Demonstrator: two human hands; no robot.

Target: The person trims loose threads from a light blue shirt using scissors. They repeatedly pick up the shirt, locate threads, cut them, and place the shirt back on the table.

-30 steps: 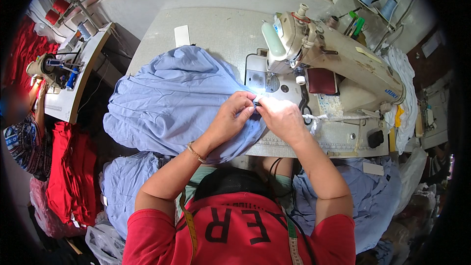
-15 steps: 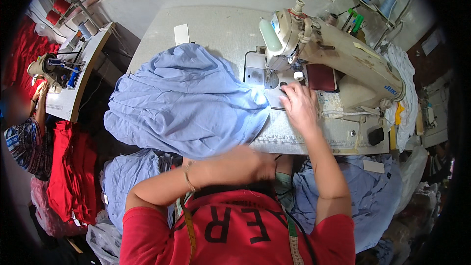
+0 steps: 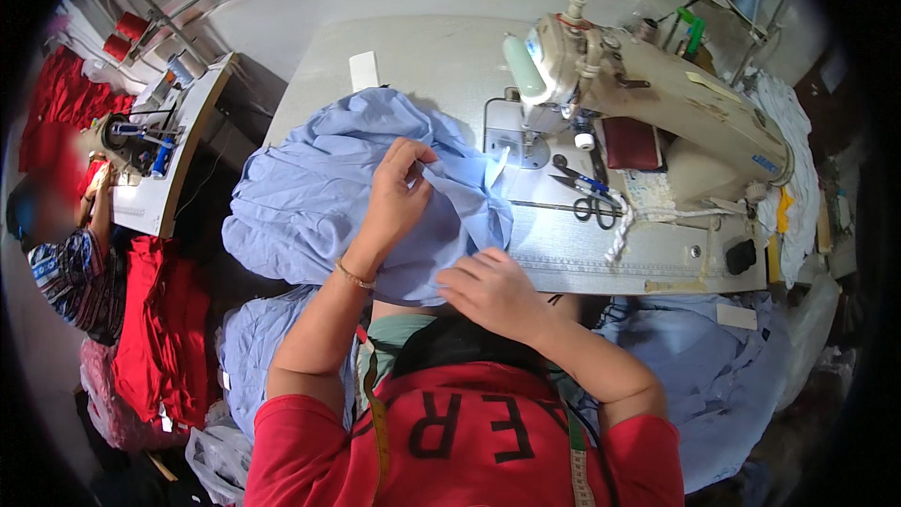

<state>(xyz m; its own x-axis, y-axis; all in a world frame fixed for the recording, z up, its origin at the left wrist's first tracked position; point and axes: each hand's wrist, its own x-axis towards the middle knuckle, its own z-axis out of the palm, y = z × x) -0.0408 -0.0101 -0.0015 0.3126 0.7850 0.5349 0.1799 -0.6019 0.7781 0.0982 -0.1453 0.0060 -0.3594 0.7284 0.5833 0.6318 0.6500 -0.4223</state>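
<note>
Drawn back from the sewing machine (image 3: 694, 108) to the near edge of the desk (image 3: 441, 54), the right hand (image 3: 493, 293) is held bent, its grip unclear; the left hand (image 3: 396, 202), fingers narrowly parted, has been raised over blue cloth (image 3: 310, 192) spread leftward.

Head-worn fisheye view, facing down, close above sewing table (image 3: 432, 56)

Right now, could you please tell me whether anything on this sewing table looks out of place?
Nothing looks clearly spilled or damaged. The scissors lie loose on the table beside the white cord, which seems slightly untidy. The blue cloth is bunched up left of the sewing machine, but that hardly looks odd.
</note>
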